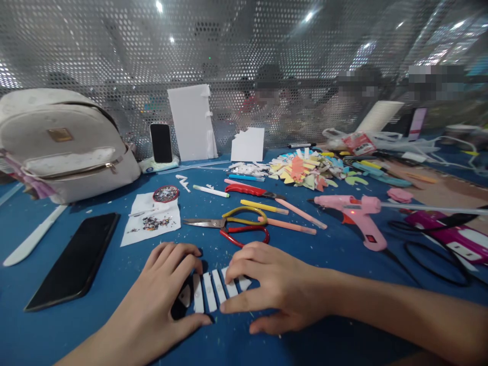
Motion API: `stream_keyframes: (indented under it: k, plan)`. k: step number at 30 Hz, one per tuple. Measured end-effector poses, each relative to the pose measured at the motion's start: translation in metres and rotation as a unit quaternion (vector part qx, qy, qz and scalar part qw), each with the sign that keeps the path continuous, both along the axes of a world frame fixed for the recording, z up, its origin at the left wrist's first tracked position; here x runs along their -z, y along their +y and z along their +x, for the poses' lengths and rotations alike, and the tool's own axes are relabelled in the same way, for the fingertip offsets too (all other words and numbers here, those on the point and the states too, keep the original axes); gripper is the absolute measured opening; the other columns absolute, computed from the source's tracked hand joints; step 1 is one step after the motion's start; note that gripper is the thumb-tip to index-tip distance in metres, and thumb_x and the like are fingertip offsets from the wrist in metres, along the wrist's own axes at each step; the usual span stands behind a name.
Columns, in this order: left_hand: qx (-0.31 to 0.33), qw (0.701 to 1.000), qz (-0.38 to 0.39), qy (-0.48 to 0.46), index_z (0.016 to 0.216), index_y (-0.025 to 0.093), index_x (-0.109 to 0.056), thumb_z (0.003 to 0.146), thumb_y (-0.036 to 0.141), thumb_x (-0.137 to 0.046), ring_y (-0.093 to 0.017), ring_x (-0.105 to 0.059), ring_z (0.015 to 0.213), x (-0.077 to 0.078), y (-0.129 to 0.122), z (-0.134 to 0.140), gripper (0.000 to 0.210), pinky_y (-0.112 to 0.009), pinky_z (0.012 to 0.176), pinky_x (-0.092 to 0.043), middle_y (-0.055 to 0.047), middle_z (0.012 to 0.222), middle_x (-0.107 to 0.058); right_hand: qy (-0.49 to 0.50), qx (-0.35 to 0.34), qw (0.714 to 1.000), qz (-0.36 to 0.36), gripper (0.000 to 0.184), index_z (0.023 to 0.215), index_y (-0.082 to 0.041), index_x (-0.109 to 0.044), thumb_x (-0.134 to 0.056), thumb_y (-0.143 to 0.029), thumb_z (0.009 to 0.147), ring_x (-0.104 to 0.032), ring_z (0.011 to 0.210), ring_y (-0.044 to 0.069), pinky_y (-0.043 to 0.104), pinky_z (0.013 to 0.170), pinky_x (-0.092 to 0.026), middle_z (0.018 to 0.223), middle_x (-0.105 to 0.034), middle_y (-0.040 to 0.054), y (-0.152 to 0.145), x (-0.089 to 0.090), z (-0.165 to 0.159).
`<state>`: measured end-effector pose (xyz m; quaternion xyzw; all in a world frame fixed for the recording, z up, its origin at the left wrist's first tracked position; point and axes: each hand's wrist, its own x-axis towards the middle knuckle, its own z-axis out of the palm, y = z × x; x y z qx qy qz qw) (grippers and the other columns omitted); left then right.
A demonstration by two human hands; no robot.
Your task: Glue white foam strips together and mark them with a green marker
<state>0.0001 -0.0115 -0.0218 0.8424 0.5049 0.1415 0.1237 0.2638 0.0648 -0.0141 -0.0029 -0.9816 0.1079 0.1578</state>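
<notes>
Several narrow white strips [209, 292] lie side by side in a row on the blue table, with small bead-like dots on some. At the row's left end, my left hand [168, 290] curves with thumb and fingers apart; a small white piece [185, 296] shows beneath it. My right hand [267, 287] rests over the row's right end, fingers spread, fingertips touching the strips. Part of a pointed white piece [244, 282] shows under it. Just beyond the hands lie scissors [204, 222] with one yellow and one red handle loop, blades spread.
A pink glue gun [360, 216] with its cord lies right, near a purple power strip [453, 236]. Colored scraps [301, 168] are heaped behind markers and a red-handled cutter [246, 189]. Left are a black phone [76, 259], white backpack [64, 142] and glitter-strewn paper [131, 235].
</notes>
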Motion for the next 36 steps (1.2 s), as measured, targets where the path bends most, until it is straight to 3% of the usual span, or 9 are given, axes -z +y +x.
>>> stream_keyframes:
  k: [8,13,18,28,36]
  plan:
    - [-0.002,1.0,-0.003,0.006,0.107,0.028,-0.049,0.078,0.056,-0.071,-0.03,-0.046,0.116,-0.0005,-0.0015,-0.0003,0.045,-0.049,0.099,-0.037,-0.004,0.124,-0.053,0.001,0.008,1.0,-0.022,0.035,0.122,-0.022,-0.066,-0.055,-0.043,0.096,-0.049,0.112,0.024,0.039,0.097,-0.038,0.117,-0.06,0.0103,-0.0015,0.0007,0.0001]
    - [-0.004,1.0,-0.002,0.004,0.11,0.029,-0.047,0.073,0.059,-0.075,-0.03,-0.045,0.115,-0.0008,-0.0005,-0.0002,0.055,-0.049,0.099,-0.037,-0.003,0.124,-0.052,0.002,0.09,0.994,-0.062,0.051,0.133,-0.015,-0.055,-0.053,-0.05,0.095,-0.048,0.112,0.025,0.04,0.1,-0.036,0.122,-0.059,0.0127,0.0003,-0.0016,0.0017]
    - [-0.005,1.0,0.004,0.006,0.113,0.03,-0.047,0.074,0.059,-0.074,-0.03,-0.045,0.117,0.0014,-0.0009,-0.0005,0.056,-0.05,0.1,-0.036,-0.003,0.125,-0.052,0.007,0.139,0.987,-0.075,0.061,0.128,-0.011,-0.054,-0.065,-0.055,0.086,-0.049,0.11,0.026,0.04,0.099,-0.035,0.118,-0.061,0.0132,0.0042,0.0028,0.0024]
    - [-0.004,1.0,0.011,0.003,0.11,0.028,-0.05,0.079,0.057,-0.07,-0.031,-0.047,0.117,0.0007,-0.0032,0.001,0.046,-0.051,0.099,-0.038,-0.005,0.124,-0.054,-0.015,0.134,0.988,-0.079,0.046,0.129,-0.011,-0.053,-0.061,-0.035,0.09,-0.049,0.107,0.025,0.041,0.097,-0.037,0.118,-0.061,0.0134,0.0022,0.0025,0.0011]
    - [-0.008,1.0,0.0,-0.002,0.11,0.029,-0.05,0.076,0.057,-0.074,-0.03,-0.047,0.116,0.0011,-0.0016,0.0012,0.05,-0.05,0.099,-0.038,-0.003,0.124,-0.053,-0.013,0.122,0.99,-0.072,0.044,0.129,-0.012,-0.053,-0.059,-0.032,0.091,-0.049,0.107,0.025,0.041,0.096,-0.038,0.117,-0.062,0.0136,0.0018,0.0011,0.0015]
